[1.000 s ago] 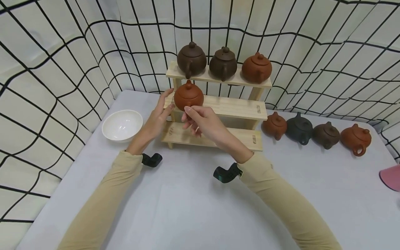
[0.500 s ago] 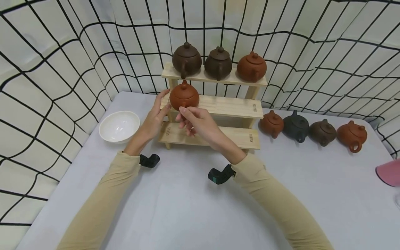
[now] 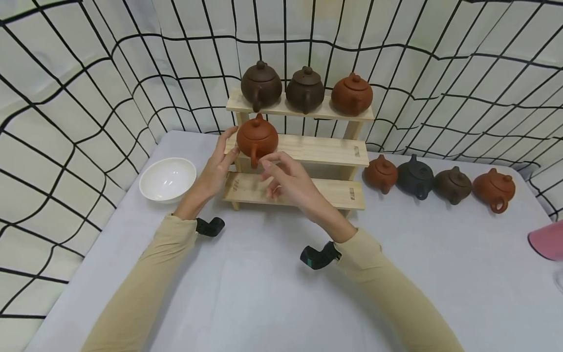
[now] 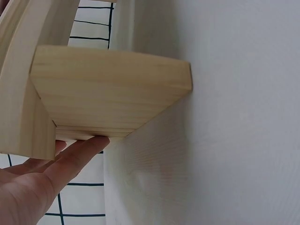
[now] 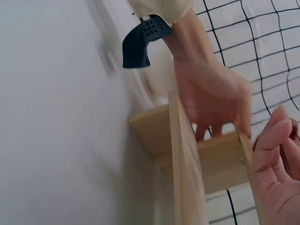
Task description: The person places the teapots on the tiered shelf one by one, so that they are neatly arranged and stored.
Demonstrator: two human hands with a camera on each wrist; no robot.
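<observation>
Pot (image 3: 257, 138) placement on shelf (image 3: 321, 149) looks nearly done just beyond loose, empty right hand (image 3: 292, 180), left hand (image 3: 215, 168) straight-fingered alongside, next probably needing clean withdrawal.

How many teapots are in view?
8. Top shelf, left to right: upper brown pot, darker pot, upper red pot. Middle shelf, left end: single red pot. Table, right side, left to right: first red pot, black pot, low brown pot, last red pot. None looks hidden.

The grip (image 4: 40, 187), fingers (image 4: 77, 157) extended, is beside the stand (image 4: 108, 89), black mesh (image 4: 84, 184) behind, tabletop (image 4: 243, 140) at frame right.
</observation>
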